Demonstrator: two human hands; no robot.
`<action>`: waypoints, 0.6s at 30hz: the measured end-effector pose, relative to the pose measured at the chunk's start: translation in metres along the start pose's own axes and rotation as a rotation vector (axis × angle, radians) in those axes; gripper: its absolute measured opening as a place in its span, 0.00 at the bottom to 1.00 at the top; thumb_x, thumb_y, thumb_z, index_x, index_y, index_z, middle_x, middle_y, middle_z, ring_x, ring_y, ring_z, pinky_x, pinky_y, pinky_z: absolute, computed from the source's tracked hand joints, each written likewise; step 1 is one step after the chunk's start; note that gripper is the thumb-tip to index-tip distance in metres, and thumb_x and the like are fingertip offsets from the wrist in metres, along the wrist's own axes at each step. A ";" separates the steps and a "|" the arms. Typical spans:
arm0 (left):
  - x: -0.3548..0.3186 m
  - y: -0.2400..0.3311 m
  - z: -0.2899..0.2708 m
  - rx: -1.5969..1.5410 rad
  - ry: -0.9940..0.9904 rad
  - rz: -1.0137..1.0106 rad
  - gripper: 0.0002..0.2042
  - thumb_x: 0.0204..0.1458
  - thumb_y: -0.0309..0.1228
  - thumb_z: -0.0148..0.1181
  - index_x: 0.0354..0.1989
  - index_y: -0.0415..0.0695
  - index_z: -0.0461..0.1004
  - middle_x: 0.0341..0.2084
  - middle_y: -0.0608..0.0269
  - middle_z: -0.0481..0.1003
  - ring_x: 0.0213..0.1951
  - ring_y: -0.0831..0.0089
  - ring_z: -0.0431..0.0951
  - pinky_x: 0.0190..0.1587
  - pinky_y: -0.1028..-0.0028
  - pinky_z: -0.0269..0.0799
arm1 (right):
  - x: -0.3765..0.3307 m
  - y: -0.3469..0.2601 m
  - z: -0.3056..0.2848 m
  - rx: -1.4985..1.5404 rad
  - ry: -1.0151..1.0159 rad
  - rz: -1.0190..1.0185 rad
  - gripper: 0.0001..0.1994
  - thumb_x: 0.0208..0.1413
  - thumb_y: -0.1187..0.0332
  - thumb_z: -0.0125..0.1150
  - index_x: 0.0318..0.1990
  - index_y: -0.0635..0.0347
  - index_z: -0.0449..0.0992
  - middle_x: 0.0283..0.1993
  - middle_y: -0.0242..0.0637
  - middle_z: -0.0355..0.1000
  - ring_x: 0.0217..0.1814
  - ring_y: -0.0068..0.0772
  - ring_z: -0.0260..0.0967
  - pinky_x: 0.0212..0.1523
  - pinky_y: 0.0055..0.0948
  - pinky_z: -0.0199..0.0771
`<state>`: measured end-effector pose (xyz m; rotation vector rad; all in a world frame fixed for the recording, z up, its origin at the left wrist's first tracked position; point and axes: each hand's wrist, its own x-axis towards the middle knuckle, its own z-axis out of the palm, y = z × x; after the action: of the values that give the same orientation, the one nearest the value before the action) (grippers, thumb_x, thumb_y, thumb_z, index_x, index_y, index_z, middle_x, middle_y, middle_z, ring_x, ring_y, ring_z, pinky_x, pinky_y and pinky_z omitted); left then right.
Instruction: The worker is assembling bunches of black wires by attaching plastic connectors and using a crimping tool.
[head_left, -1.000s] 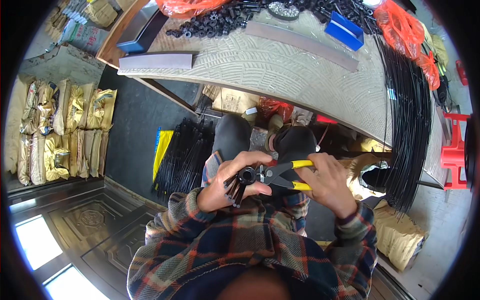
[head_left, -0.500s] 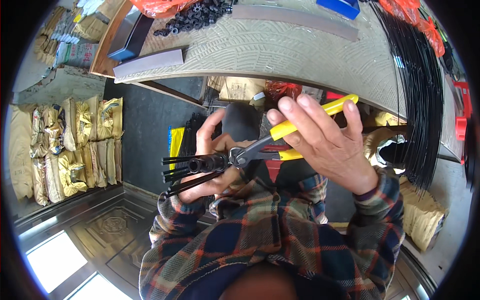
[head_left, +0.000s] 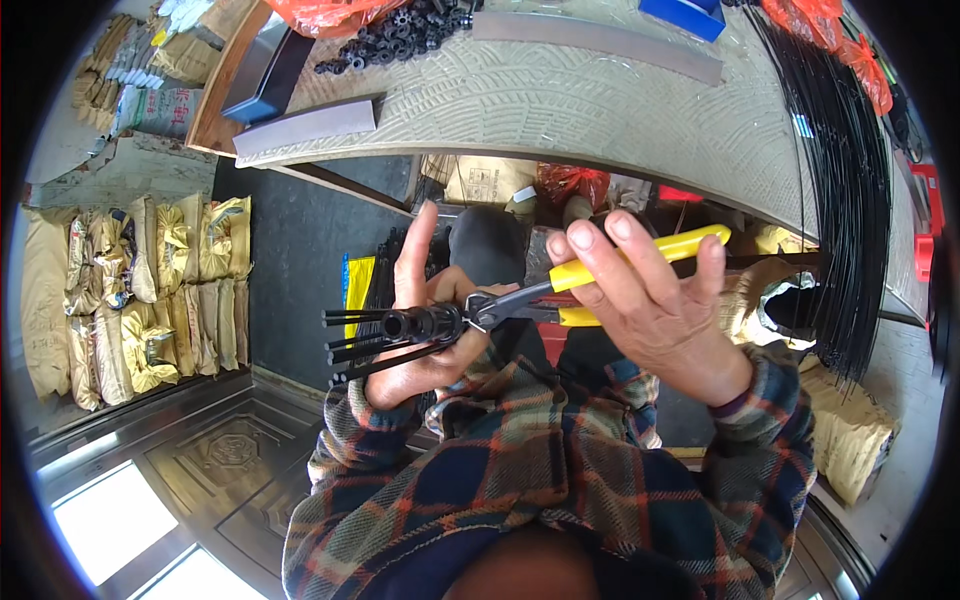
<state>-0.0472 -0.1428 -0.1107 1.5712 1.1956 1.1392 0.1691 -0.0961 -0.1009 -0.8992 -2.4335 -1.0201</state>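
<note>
My left hand (head_left: 410, 375) is closed round a black tubular fitting (head_left: 425, 324) with several thin black rods that stick out to the left. One of its fingers points straight up. In my right hand (head_left: 665, 320) are yellow-handled pliers (head_left: 610, 266), their handles spread apart and my fingers laid loosely over the upper one. The jaws of the pliers (head_left: 484, 310) are at the right end of the black fitting, beside the left fingers. Whether they grip anything there I cannot tell.
Ahead is a workbench (head_left: 600, 120) with a pile of small black rings (head_left: 400, 40), metal strips (head_left: 310, 125) and a blue box (head_left: 685, 15). Long black rods (head_left: 840, 200) hang over its right end. Wrapped packages (head_left: 150, 290) line the left wall. A dark rounded object (head_left: 487, 240) lies below the bench edge.
The raised finger of my left hand has straightened upward from a bent pose. My right hand and the pliers sit slightly lower, the handles a little closer together. The whole view has shifted slightly.
</note>
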 end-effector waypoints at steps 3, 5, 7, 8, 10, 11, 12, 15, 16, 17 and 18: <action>-0.004 -0.003 0.005 -0.038 0.080 -0.015 0.45 0.43 0.14 0.53 0.66 0.47 0.30 0.19 0.67 0.66 0.24 0.82 0.68 0.31 0.83 0.64 | -0.010 -0.020 0.006 0.178 0.067 0.159 0.17 0.49 0.62 0.61 0.48 0.43 0.70 0.57 0.25 0.58 0.61 0.30 0.57 0.64 0.58 0.39; -0.005 -0.003 -0.001 0.045 0.049 -0.046 0.45 0.43 0.14 0.53 0.66 0.46 0.31 0.19 0.67 0.66 0.24 0.82 0.67 0.31 0.83 0.63 | -0.015 -0.031 0.013 0.219 0.126 0.255 0.16 0.48 0.67 0.62 0.46 0.46 0.72 0.56 0.29 0.59 0.59 0.32 0.59 0.63 0.57 0.40; -0.006 -0.004 -0.005 0.126 0.017 -0.077 0.44 0.43 0.14 0.54 0.66 0.46 0.31 0.19 0.67 0.67 0.24 0.83 0.67 0.31 0.84 0.63 | -0.016 -0.036 0.005 0.262 0.044 0.291 0.14 0.50 0.66 0.57 0.47 0.47 0.71 0.57 0.27 0.58 0.60 0.30 0.59 0.63 0.56 0.40; -0.006 -0.005 -0.005 0.166 0.028 -0.066 0.44 0.43 0.15 0.54 0.66 0.46 0.32 0.19 0.67 0.66 0.24 0.84 0.67 0.30 0.84 0.62 | -0.018 -0.039 0.002 0.304 -0.040 0.328 0.13 0.52 0.65 0.53 0.47 0.48 0.71 0.58 0.26 0.58 0.60 0.27 0.58 0.63 0.54 0.41; -0.007 -0.007 -0.004 0.203 0.041 -0.056 0.44 0.44 0.15 0.55 0.66 0.46 0.32 0.19 0.68 0.66 0.24 0.84 0.66 0.30 0.84 0.62 | -0.023 -0.041 -0.001 0.439 -0.077 0.323 0.14 0.50 0.67 0.56 0.46 0.50 0.72 0.54 0.29 0.60 0.54 0.29 0.60 0.57 0.49 0.48; -0.007 -0.007 -0.002 0.170 0.054 -0.064 0.44 0.44 0.16 0.56 0.66 0.46 0.32 0.20 0.67 0.67 0.24 0.84 0.67 0.30 0.84 0.63 | -0.025 -0.042 -0.001 0.577 -0.114 0.318 0.14 0.47 0.69 0.58 0.44 0.51 0.72 0.50 0.31 0.61 0.49 0.31 0.62 0.52 0.45 0.55; -0.008 -0.008 -0.001 0.137 0.066 -0.073 0.45 0.44 0.16 0.56 0.66 0.46 0.32 0.20 0.67 0.68 0.25 0.84 0.67 0.30 0.84 0.63 | -0.026 -0.042 -0.001 0.715 -0.152 0.312 0.15 0.44 0.71 0.61 0.43 0.53 0.73 0.46 0.34 0.63 0.44 0.32 0.63 0.46 0.40 0.63; 0.003 0.003 -0.017 -0.110 -0.318 -0.297 0.44 0.43 0.18 0.60 0.66 0.44 0.38 0.24 0.65 0.72 0.26 0.82 0.69 0.29 0.81 0.65 | -0.025 0.006 -0.009 0.865 -0.223 0.150 0.11 0.42 0.73 0.60 0.37 0.55 0.72 0.44 0.36 0.64 0.35 0.34 0.64 0.33 0.32 0.65; 0.008 0.014 -0.017 -0.147 -0.371 -0.254 0.39 0.41 0.22 0.65 0.63 0.42 0.51 0.27 0.63 0.74 0.27 0.81 0.72 0.31 0.78 0.68 | -0.023 0.018 -0.013 1.031 -0.292 0.054 0.10 0.42 0.74 0.59 0.35 0.56 0.71 0.43 0.36 0.64 0.34 0.35 0.65 0.32 0.31 0.66; 0.008 0.005 -0.021 -0.115 -0.453 -0.101 0.36 0.38 0.24 0.68 0.59 0.40 0.57 0.28 0.61 0.75 0.29 0.79 0.73 0.33 0.76 0.69 | -0.018 0.027 -0.014 1.271 -0.367 0.043 0.10 0.43 0.75 0.59 0.35 0.56 0.69 0.43 0.38 0.66 0.33 0.40 0.67 0.28 0.31 0.67; 0.003 -0.005 -0.026 -0.086 -0.534 0.054 0.34 0.36 0.27 0.71 0.56 0.38 0.63 0.29 0.59 0.76 0.31 0.76 0.75 0.35 0.75 0.70 | -0.023 0.032 -0.006 1.649 -0.568 -0.009 0.15 0.47 0.74 0.60 0.42 0.56 0.64 0.42 0.41 0.67 0.30 0.37 0.68 0.26 0.30 0.68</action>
<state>-0.0735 -0.1360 -0.1088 1.7044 0.7429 0.7203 0.2083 -0.0930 -0.0933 -0.4754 -2.4988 1.3644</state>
